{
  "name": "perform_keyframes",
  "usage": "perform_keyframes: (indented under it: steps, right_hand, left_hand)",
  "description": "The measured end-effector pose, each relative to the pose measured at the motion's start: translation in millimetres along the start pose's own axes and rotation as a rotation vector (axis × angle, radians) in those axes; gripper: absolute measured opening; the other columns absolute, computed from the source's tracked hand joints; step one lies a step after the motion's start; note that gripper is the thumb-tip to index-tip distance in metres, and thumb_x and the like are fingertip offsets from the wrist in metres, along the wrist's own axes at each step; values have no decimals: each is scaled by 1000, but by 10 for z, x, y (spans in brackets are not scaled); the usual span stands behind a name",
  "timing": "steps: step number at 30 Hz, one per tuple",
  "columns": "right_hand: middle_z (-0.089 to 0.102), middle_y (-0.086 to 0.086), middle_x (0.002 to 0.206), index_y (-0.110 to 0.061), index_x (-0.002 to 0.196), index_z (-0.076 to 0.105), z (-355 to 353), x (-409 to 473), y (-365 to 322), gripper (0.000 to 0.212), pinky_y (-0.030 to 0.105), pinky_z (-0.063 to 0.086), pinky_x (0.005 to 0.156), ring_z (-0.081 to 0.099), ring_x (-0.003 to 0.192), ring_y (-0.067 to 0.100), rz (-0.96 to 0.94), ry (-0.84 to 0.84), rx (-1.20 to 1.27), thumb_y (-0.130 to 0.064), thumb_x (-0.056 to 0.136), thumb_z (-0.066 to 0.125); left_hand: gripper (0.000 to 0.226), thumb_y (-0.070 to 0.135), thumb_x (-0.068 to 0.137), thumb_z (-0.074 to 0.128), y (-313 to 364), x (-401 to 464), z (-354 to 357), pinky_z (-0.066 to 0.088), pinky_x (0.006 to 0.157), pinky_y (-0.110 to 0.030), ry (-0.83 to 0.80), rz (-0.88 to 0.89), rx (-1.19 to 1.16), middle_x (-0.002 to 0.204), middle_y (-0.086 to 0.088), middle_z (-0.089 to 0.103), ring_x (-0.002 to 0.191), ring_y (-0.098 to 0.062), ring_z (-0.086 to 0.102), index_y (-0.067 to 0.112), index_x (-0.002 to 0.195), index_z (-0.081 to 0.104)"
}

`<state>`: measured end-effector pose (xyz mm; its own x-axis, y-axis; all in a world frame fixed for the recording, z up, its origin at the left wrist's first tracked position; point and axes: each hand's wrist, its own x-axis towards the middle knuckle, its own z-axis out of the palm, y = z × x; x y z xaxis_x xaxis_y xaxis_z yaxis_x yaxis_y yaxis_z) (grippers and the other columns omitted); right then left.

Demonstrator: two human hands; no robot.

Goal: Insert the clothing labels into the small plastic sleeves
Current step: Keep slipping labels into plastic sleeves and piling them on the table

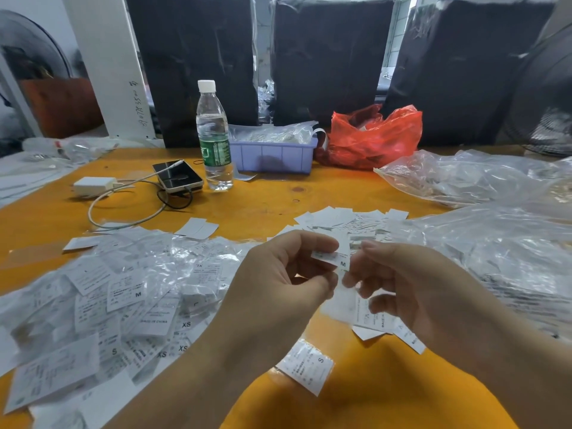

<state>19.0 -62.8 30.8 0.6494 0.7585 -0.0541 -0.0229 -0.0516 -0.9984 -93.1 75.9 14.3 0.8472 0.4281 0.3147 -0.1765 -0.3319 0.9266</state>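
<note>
Both hands meet above the orange table. My left hand pinches a small white label marked M between thumb and fingers. My right hand pinches the same label from the right side. Whether a clear sleeve is around it I cannot tell. A heap of sleeved labels with size letters lies at the left. Loose white labels lie spread beyond my hands. One sleeved label marked S lies alone near the front edge.
A water bottle, a phone with a white charger and cable, a purple bin and a red plastic bag stand at the back. Clear plastic bags fill the right side. Black wrapped bundles rise behind.
</note>
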Motion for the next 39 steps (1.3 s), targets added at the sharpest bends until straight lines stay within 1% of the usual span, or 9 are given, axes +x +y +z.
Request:
perform_keyframes:
  steps: [4,9,16,19,22,24,28,33,39]
  right_hand:
    - [65,6,77,-18,71,72,-17,4,26,14,29,43,60,55,64,14,75,-110,114,-32,72,72]
    - [62,6,68,-14,70,72,-28,19,45,10,30,41,63,53,59,13,16,-92,162,-13,62,78]
    - [61,6,67,-15,64,73,-98,38,-30,4,29,40,62,51,57,12,-94,31,162,-16,64,69]
    - [64,10,71,-16,68,75,-101,-2,-82,8,31,41,64,50,60,13,-189,3,18,-20,66,69]
    - [67,16,77,-14,76,75,-118,-31,-103,8,32,44,68,50,62,14,-266,-5,-182,-19,71,77]
    - [68,14,77,-9,78,71,-132,-33,-90,17,30,44,66,50,62,13,-292,0,-236,-23,74,63]
    - [72,7,77,0,76,66,-111,-28,-60,25,24,45,62,54,61,5,-298,3,-286,-24,73,59]
    - [63,20,76,-6,76,67,-132,-22,-70,23,36,41,68,49,62,15,-323,70,-331,-26,73,58]
    - [69,3,72,-15,77,69,-107,-39,-66,17,34,43,64,52,59,6,-366,78,-363,-28,75,58]
  left_hand:
    - [34,15,74,71,-1,3,37,59,76,-27,-50,11,-20,82,2,73,75,-13,71,41,97,69]
    - [39,15,70,70,13,5,52,60,78,-41,-75,20,-48,87,1,72,80,-20,69,41,99,68]
    - [45,13,66,75,9,50,-11,59,72,-28,-24,34,-106,85,11,66,76,-9,68,42,99,66]
    - [47,-1,73,78,20,64,-54,57,68,-23,-12,33,-147,82,12,67,75,-10,69,39,97,68]
    - [49,-7,75,77,41,67,-80,57,67,-21,9,27,-168,81,11,67,75,-10,69,36,96,67]
    - [49,-7,74,76,49,68,-82,57,66,-20,11,30,-178,81,11,67,74,-9,69,35,96,67]
    - [49,-7,75,76,46,72,-74,56,67,-22,-6,30,-204,81,12,67,74,-9,69,37,93,69]
    - [49,-8,73,77,48,72,-62,58,68,-23,-3,27,-205,82,11,68,74,-10,69,37,93,70]
    - [49,-8,73,77,51,67,-61,57,67,-22,-14,27,-210,82,11,68,74,-11,69,36,92,70]
